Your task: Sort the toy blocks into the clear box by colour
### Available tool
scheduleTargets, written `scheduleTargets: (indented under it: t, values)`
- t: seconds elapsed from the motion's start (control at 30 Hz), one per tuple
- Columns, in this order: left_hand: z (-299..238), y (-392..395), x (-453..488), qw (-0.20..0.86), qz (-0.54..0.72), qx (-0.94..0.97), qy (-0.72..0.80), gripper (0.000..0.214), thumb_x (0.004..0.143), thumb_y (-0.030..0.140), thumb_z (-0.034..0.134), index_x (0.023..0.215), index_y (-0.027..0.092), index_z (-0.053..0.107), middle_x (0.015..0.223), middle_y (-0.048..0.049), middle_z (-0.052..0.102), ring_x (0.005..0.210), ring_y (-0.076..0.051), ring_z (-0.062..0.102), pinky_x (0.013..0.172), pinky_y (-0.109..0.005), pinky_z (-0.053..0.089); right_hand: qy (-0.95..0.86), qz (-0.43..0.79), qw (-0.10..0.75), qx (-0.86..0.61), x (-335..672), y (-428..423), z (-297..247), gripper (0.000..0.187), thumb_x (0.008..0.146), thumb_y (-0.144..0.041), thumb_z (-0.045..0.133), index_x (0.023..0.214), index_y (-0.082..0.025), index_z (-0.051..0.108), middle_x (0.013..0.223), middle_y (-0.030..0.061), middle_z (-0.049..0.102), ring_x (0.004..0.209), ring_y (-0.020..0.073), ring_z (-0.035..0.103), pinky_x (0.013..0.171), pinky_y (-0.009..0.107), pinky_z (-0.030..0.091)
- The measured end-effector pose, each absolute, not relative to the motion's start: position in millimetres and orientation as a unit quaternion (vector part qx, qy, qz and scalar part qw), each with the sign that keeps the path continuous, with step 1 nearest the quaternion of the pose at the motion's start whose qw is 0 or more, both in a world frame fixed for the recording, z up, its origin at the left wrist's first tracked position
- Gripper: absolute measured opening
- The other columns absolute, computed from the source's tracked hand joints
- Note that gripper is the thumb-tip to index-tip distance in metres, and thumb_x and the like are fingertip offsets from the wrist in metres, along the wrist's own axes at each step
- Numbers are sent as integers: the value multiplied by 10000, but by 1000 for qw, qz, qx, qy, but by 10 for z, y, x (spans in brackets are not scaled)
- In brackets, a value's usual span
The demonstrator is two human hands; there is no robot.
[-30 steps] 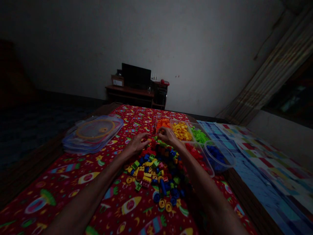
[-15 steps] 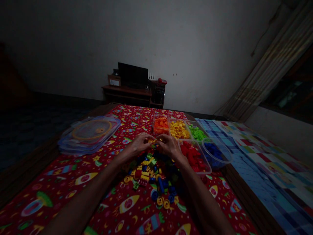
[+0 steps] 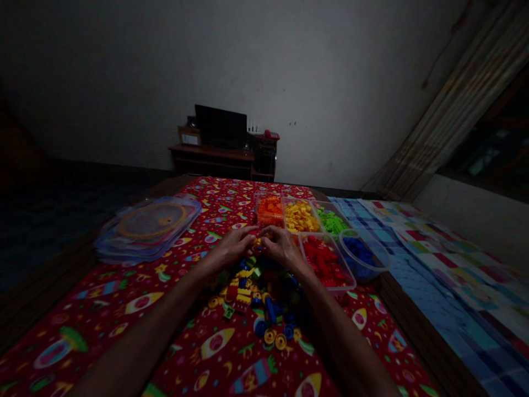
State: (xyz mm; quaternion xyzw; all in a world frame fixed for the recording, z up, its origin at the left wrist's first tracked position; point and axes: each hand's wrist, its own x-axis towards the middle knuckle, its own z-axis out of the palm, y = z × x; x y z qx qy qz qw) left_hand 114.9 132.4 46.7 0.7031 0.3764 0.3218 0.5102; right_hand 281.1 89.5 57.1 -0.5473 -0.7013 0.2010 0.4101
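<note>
My left hand point(image 3: 237, 242) and my right hand point(image 3: 282, 245) meet over the far side of a mixed pile of toy bricks point(image 3: 243, 293). Between their closed fingertips shows a small yellow toy brick point(image 3: 257, 241), partly hidden by the fingers. Red, blue, yellow and green bricks lie loose below my wrists, with yellow wheels point(image 3: 270, 336) and a blue wheel point(image 3: 260, 328) at the near edge. Just right of my right hand stands a clear tub of red bricks point(image 3: 323, 260).
Clear tubs hold orange bricks point(image 3: 270, 209), yellow bricks point(image 3: 301, 216), green bricks point(image 3: 332, 221) and blue bricks point(image 3: 359, 251). Stacked plastic lids point(image 3: 149, 229) lie on the left of the red patterned cloth point(image 3: 165, 331). A desk with a monitor point(image 3: 221, 125) stands by the wall.
My hands have drawn closer together, with the fingers curled more tightly around the yellow brick. The view has shifted slightly; the pile and tubs look unchanged.
</note>
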Motion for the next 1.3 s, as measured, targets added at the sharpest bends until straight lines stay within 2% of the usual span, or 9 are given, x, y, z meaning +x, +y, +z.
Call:
scheduleTargets:
  t: [0.17, 0.27, 0.37, 0.5, 0.67, 0.77, 0.9, 1.1, 1.3]
  values:
    - [421, 1335, 1179, 469, 317, 726, 390, 646, 769, 426, 522, 1335, 117, 504, 810, -52, 730, 590, -202, 659, 565, -306, 510, -732, 203, 398, -515, 2775, 865, 543, 200, 845, -232, 490, 947, -175, 652, 733, -12, 644, 643, 119, 564, 627, 213, 430]
    - [434, 1335, 1181, 407, 334, 755, 391, 602, 757, 452, 505, 1257, 127, 584, 1017, -96, 728, 843, -272, 686, 722, -358, 536, -759, 190, 385, -490, 2745, 784, 556, 248, 881, -292, 514, 1068, -168, 618, 874, 34, 678, 748, 140, 597, 698, 238, 443]
    - [468, 1329, 1171, 364, 338, 770, 401, 605, 730, 513, 516, 1172, 120, 642, 1210, -126, 660, 1160, -327, 567, 952, -394, 459, -772, 199, 364, -482, 2732, 742, 563, 288, 853, -279, 571, 1110, -154, 608, 938, 60, 683, 794, 156, 608, 706, 246, 443]
    - [487, 1307, 1165, 370, 321, 762, 423, 688, 716, 616, 523, 1184, 123, 627, 1321, -144, 579, 1259, -342, 482, 1040, -417, 389, -768, 212, 336, -503, 2757, 776, 548, 261, 810, -240, 595, 1050, -141, 622, 836, 33, 665, 710, 144, 585, 630, 224, 419]
    - [410, 1293, 1184, 371, 329, 745, 447, 722, 700, 677, 531, 1181, 147, 619, 1328, -150, 572, 1311, -347, 419, 1088, -434, 327, -788, 155, 328, -498, 2778, 732, 505, 209, 825, -218, 544, 1025, -155, 557, 828, 23, 614, 757, 154, 559, 691, 246, 425]
    - [409, 1297, 1187, 375, 341, 743, 437, 699, 699, 658, 550, 1166, 142, 623, 1315, -154, 581, 1286, -353, 449, 1058, -418, 369, -799, 91, 337, -489, 2751, 672, 462, 158, 874, -203, 460, 1010, -159, 529, 870, 60, 597, 828, 180, 553, 760, 284, 427]
    - [507, 1274, 1185, 402, 341, 733, 430, 641, 712, 560, 605, 1181, 123, 613, 1162, -135, 673, 1099, -320, 602, 907, -383, 496, -806, 38, 368, -462, 2715, 664, 456, 183, 894, -215, 432, 1034, -130, 514, 917, 102, 590, 864, 190, 542, 781, 297, 422]
    - [591, 1168, 1239, 566, 347, 645, 379, 595, 782, 416, 638, 1287, 123, 527, 883, -76, 719, 690, -180, 683, 666, -330, 570, -758, 89, 367, -532, 2859, 721, 700, 150, 857, -206, 465, 889, -135, 592, 667, 4, 558, 603, 124, 496, 585, 228, 360]
    - [695, 1207, 1161, 509, 371, 667, 399, 582, 741, 498, 628, 1170, 105, 630, 930, -120, 736, 833, -256, 694, 738, -372, 557, -687, 58, 359, -629, 3442, 1099, 902, 184, 841, -192, 457, 859, -130, 630, 663, 16, 608, 614, 128, 571, 596, 220, 403]
